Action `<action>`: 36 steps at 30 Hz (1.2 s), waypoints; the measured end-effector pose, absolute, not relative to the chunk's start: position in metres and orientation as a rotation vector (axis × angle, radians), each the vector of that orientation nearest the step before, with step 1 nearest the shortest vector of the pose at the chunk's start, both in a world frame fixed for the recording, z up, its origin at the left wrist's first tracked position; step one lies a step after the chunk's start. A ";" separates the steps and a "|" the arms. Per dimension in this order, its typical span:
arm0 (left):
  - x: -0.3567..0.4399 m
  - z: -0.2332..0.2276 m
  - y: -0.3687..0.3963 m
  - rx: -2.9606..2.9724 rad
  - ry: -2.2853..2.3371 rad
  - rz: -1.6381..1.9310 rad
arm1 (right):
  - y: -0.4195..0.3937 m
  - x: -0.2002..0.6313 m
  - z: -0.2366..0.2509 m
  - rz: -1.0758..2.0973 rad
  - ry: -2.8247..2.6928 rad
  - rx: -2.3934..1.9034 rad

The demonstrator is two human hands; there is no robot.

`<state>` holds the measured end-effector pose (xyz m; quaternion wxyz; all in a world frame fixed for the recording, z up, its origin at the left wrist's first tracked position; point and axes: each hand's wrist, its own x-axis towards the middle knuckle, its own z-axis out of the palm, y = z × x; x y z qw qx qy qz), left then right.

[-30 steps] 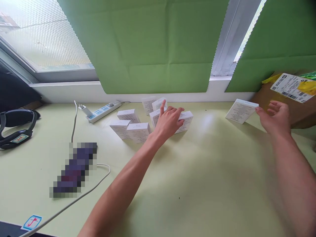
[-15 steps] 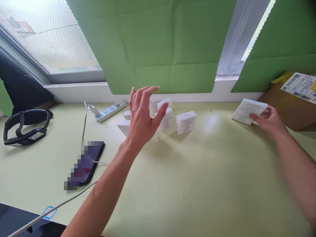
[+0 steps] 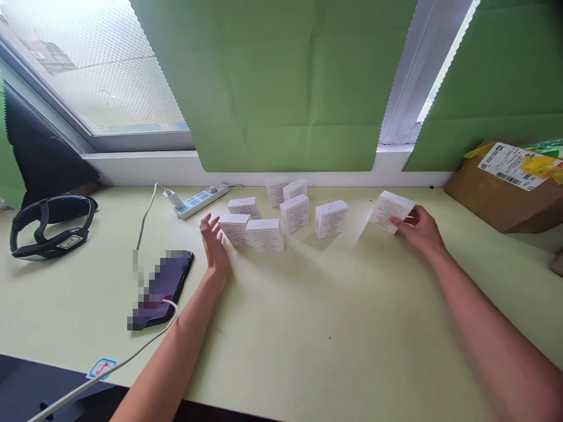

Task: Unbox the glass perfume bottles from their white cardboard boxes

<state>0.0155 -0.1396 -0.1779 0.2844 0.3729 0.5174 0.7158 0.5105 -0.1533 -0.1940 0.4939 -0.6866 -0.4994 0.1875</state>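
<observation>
Several small white boxes [image 3: 295, 213] stand in a cluster on the pale green table [image 3: 334, 328], near the window sill. My right hand [image 3: 420, 230] grips one more white box [image 3: 390, 211], tilted, just right of the cluster. My left hand [image 3: 214, 244] is open with its fingers apart, low over the table at the cluster's left edge, beside the nearest white box [image 3: 236, 229]. I cannot tell whether it touches that box.
A white power strip [image 3: 200, 199] with a cable lies behind the boxes. A dark phone [image 3: 160, 287] on a white cable lies at the left, and a black headset [image 3: 50, 225] lies farther left. A brown cardboard parcel [image 3: 505, 193] sits at the far right.
My right hand has brought its box leftward toward the cluster. My left hand left the boxes, rose, then came down at the cluster's left side.
</observation>
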 end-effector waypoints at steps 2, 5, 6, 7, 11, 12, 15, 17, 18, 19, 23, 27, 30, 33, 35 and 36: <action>0.022 -0.181 -0.133 0.993 1.337 1.879 | -0.157 0.489 -0.194 0.437 -1.218 -1.641; 0.030 -0.184 -0.125 0.978 1.310 1.876 | -0.164 0.460 -0.192 0.449 -1.262 -1.604; 0.032 -0.185 -0.123 0.972 1.309 1.889 | -0.167 0.453 -0.192 0.455 -1.274 -1.596; 0.033 -0.186 -0.122 0.967 1.307 1.903 | -0.169 0.446 -0.192 0.458 -1.280 -1.590; 0.034 -0.189 -0.120 0.980 1.284 1.915 | -0.176 0.429 -0.201 0.440 -1.258 -1.562; 0.033 -0.189 -0.120 0.984 1.280 1.913 | -0.176 0.428 -0.205 0.437 -1.250 -1.554; 0.031 -0.192 -0.120 0.996 1.279 1.911 | -0.176 0.428 -0.216 0.460 -1.234 -1.532; 0.030 -0.194 -0.120 1.012 1.282 1.906 | -0.174 0.431 -0.222 0.489 -1.229 -1.516; 0.030 -0.195 -0.120 1.020 1.284 1.903 | -0.173 0.433 -0.224 0.501 -1.228 -1.510; 0.029 -0.195 -0.120 1.025 1.286 1.900 | -0.171 0.434 -0.226 0.512 -1.231 -1.507; 0.030 -0.195 -0.121 1.027 1.302 1.893 | -0.170 0.436 -0.226 0.542 -1.241 -1.500; 0.030 -0.195 -0.121 1.015 1.316 1.897 | -0.172 0.435 -0.223 0.558 -1.239 -1.495; 0.030 -0.196 -0.121 1.009 1.309 1.898 | -0.173 0.435 -0.222 0.569 -1.237 -1.495; 0.030 -0.195 -0.122 1.014 1.295 1.897 | -0.173 0.435 -0.222 0.573 -1.235 -1.501; 0.031 -0.195 -0.123 1.018 1.312 1.891 | -0.173 0.436 -0.221 0.570 -1.232 -1.510; 0.032 -0.194 -0.124 1.018 1.324 1.888 | -0.173 0.436 -0.221 0.569 -1.231 -1.513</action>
